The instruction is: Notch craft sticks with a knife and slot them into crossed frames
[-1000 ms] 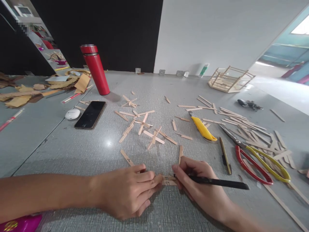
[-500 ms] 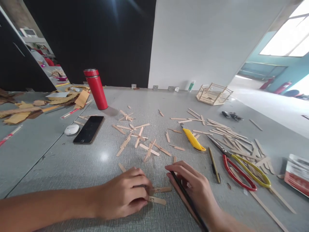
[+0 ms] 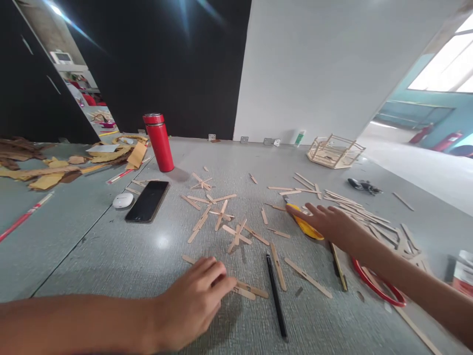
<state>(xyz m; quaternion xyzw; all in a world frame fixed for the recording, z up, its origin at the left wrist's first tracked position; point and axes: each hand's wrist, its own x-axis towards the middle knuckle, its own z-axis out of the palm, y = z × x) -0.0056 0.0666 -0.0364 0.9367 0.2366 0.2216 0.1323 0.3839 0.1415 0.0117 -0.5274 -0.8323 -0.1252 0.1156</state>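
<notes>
My left hand (image 3: 199, 296) is closed at the lower middle, thumb and fingers pinching notched craft sticks (image 3: 246, 293) whose ends stick out to the right. My fingers hide the rest of them. My right hand (image 3: 321, 219) reaches far forward, fingers spread, over a yellow utility knife (image 3: 305, 227). The thumb lies along the knife's side, and the palm covers part of its handle. A black pen (image 3: 276, 301) lies on the table between my hands. Beside it lie two more craft sticks, one a notched stick (image 3: 278, 266) and one a slanted stick (image 3: 308, 278).
Several star-shaped stick joints (image 3: 236, 235) stand mid-table. Behind my right arm are a stick pile (image 3: 391, 234), red-handled scissors (image 3: 380, 291) and a brass-coloured rod (image 3: 339, 268). A red flask (image 3: 159, 143), phone (image 3: 148, 201), white earbud case (image 3: 122, 200) and stick frame (image 3: 334, 152) stand farther off.
My right hand has let go of the black pen, now lying on the table, and moved forward and right over the utility knife. The left hand keeps its sticks. The view has shifted slightly.
</notes>
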